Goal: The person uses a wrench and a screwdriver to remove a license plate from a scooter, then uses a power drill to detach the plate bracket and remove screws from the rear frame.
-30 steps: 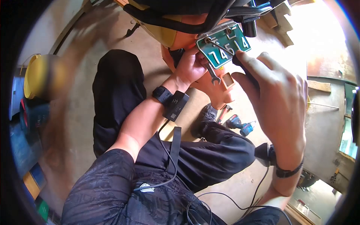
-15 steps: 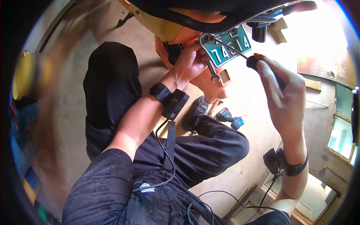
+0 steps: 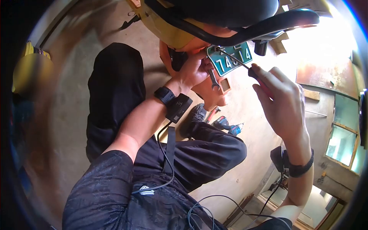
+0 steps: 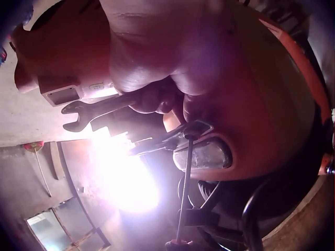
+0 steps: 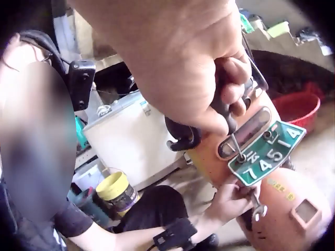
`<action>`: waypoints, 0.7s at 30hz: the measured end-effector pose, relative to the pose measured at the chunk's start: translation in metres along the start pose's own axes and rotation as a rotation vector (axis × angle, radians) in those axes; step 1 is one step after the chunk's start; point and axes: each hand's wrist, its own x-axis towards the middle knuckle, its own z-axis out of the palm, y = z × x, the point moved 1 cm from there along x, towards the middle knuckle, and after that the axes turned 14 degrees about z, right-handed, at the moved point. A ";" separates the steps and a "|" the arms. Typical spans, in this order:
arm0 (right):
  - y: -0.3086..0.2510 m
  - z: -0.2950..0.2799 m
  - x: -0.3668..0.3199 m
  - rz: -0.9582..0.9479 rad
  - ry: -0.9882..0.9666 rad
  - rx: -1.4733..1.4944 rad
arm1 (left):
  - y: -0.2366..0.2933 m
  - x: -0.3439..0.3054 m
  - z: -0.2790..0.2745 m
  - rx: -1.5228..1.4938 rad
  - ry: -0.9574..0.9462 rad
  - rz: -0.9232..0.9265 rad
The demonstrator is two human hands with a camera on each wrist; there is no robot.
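A green number plate [image 3: 242,63] with raised white digits is at the rear of an orange scooter [image 3: 214,99]. My right hand [image 3: 281,101] grips the dark handle of a screwdriver [image 3: 235,58]. Its long shaft slants to the bolt [image 5: 241,158] at one upper corner of the plate, tip right at the bolt head. At the plate's edge my left hand [image 3: 193,72] holds an open-end wrench [image 4: 99,110], whose free jaw end sticks out below the fingers. The wrench's other end is hidden behind the hand and plate.
The scooter's black rear rail [image 3: 230,37] arches over the plate. On the floor beyond my foot lie a blue cordless drill [image 3: 232,127] and a red-handled tool [image 3: 212,114]. The right wrist view shows a yellow-rimmed bucket [image 5: 112,187] and a red basin [image 5: 303,111].
My right hand has turned about the screwdriver handle and shifted its fingers, while the tip stays at the bolt. The left hand keeps holding the wrench. The head view has shifted slightly.
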 end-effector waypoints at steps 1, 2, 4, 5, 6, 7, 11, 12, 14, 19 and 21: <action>-0.001 0.000 0.001 -0.086 0.071 -0.102 | -0.001 0.001 0.004 -0.004 0.001 0.005; 0.000 0.000 0.001 -0.090 0.066 -0.104 | -0.004 0.000 0.011 0.081 0.118 0.029; 0.001 0.001 0.003 -0.087 0.052 -0.146 | -0.003 0.000 0.018 0.159 0.242 0.056; -0.001 0.002 0.004 -0.094 0.044 -0.151 | -0.003 0.000 0.018 0.134 0.232 0.034; -0.003 0.003 0.004 -0.093 0.044 -0.090 | -0.003 -0.001 0.019 0.109 0.221 0.009; -0.004 0.004 0.004 -0.088 0.045 -0.028 | -0.004 -0.001 0.020 0.102 0.225 0.009; 0.008 0.017 0.006 0.302 -0.136 0.603 | -0.007 0.000 0.014 0.134 0.289 0.003; 0.016 0.023 0.008 0.350 -0.183 0.674 | -0.006 0.001 0.011 0.127 0.273 0.006; 0.007 0.009 0.010 0.694 -0.315 0.876 | -0.005 -0.001 0.019 0.137 0.267 0.012; 0.007 0.006 0.009 0.722 -0.388 0.967 | -0.004 -0.001 0.015 0.196 0.255 0.030; 0.016 0.019 0.007 0.525 -0.265 0.817 | -0.001 -0.002 0.021 0.139 0.164 0.014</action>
